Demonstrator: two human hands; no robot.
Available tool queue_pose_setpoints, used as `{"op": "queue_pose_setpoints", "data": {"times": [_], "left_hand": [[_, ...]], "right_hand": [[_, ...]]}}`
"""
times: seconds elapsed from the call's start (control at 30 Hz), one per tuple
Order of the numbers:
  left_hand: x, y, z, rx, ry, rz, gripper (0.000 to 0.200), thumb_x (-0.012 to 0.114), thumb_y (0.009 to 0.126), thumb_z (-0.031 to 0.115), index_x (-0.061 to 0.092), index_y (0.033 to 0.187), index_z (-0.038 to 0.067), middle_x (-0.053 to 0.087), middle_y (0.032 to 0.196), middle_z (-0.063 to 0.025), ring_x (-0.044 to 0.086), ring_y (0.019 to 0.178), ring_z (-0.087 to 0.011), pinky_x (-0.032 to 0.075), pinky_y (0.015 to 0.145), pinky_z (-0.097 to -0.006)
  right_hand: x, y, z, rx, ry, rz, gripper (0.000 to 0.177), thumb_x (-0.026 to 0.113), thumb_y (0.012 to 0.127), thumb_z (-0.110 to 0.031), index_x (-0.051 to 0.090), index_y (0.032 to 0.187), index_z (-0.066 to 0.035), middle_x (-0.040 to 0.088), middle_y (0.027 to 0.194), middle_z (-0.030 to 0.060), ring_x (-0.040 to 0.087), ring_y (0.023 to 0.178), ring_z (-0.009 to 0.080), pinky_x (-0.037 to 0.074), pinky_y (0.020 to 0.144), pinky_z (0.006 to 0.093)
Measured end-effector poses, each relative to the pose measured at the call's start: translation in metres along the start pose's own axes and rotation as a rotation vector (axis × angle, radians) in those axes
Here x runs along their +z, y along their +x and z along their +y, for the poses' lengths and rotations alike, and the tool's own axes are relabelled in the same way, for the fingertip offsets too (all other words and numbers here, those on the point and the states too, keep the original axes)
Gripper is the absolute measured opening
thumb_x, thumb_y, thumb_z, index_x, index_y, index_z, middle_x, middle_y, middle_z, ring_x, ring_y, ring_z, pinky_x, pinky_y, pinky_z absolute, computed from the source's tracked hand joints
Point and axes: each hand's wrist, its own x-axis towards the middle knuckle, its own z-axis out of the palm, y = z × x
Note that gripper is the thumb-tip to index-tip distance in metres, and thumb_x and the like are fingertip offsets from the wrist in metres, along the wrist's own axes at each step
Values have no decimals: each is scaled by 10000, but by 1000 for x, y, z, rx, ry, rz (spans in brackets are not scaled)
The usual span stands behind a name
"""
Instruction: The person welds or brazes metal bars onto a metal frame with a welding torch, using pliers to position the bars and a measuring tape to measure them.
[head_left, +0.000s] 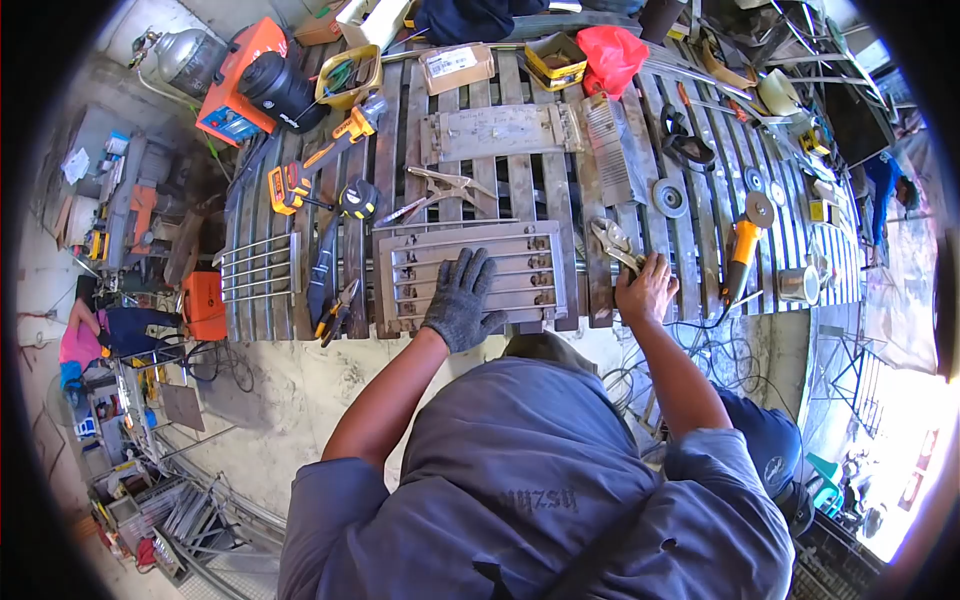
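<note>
My left hand (463,300), in a dark grey knitted glove, lies with fingers spread on a flat rectangular metal frame (397,240) with several parallel bars across it. The frame rests on the slatted metal table near its front edge. Bare, my right hand (648,292) is at the table edge to the right, thumb and fingers around the handle end of metal locking pliers (612,240). Its palm side is hidden. Behind the frame lies a second metal clamp (452,188). A smaller barred piece (262,268) sits at the left.
On the slatted table (592,190) lie an angle grinder (742,250), grinding discs (670,198), a tape measure (357,198), pliers (337,313), a yellow power tool (350,128) and a metal plate (495,132). Cables (715,355) hang at the right. Other people are at both sides.
</note>
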Motion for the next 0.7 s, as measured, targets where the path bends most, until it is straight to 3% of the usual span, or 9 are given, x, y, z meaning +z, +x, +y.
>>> {"op": "queue_pose_setpoints", "data": {"times": [0.03,0.13,0.23,0.27,0.3,0.43,0.6,0.67,0.7], "left_hand": [[-8,0,-1,-12,-5,-16,1158,680,973,719,257,1772,-4,178,1855,-265,98,1726,-505,86,1355,-721],[-26,4,-4,-45,-11,-61,1258,730,911,753,223,1785,3,164,1862,-271,74,1738,-490,64,1354,-739],[-45,15,-6,-102,32,-131,1368,785,828,786,199,1790,11,163,1862,-278,73,1739,-492,61,1346,-759],[-61,22,-6,-123,60,-187,1401,806,799,787,191,1791,13,159,1863,-279,71,1739,-496,63,1343,-765],[-73,30,-7,-145,90,-244,1435,828,769,788,184,1793,15,155,1865,-281,68,1739,-499,64,1340,-770],[-78,56,-6,-101,61,-361,1393,892,725,563,178,1783,6,273,1788,-315,176,1697,-528,98,1350,-746],[-96,73,1,19,114,-402,1361,903,725,499,193,1750,-46,437,1559,-320,401,1509,-462,244,1316,-598],[-88,74,-1,17,150,-408,1368,909,730,526,197,1751,-39,435,1587,-310,394,1529,-461,247,1325,-606],[-87,75,0,15,167,-408,1371,912,732,540,199,1751,-36,434,1601,-305,390,1539,-461,248,1329,-610]], "right_hand": [[-12,1,-4,-31,-43,-32,795,657,1000,-401,476,1598,91,491,1632,258,428,1591,424,278,1299,700],[-73,27,-19,-86,-121,-408,727,675,985,-382,573,1502,120,564,1538,276,531,1513,435,331,1280,684],[-76,61,-16,-186,-244,-559,666,702,959,-363,652,1426,109,617,1470,280,618,1428,437,394,1252,650],[-62,69,-11,-218,-285,-529,585,751,930,-373,736,1329,56,636,1456,273,671,1363,428,483,1173,635],[-60,77,-12,-233,-301,-580,577,758,925,-365,743,1333,44,641,1456,271,681,1350,426,493,1164,624],[-73,100,-30,-314,-382,-734,527,780,903,-324,787,1333,-20,704,1409,262,717,1312,410,527,1131,596],[-77,110,-35,-432,-453,-831,479,769,912,-287,800,1318,-32,765,1375,214,740,1301,377,546,1082,645],[-80,113,-34,-480,-496,-852,417,760,935,-258,814,1290,-47,797,1324,193,773,1249,360,573,1044,643],[-85,113,-36,-503,-498,-840,425,788,927,-310,822,1255,-43,805,1296,198,784,1219,366,589,1031,604]]}}
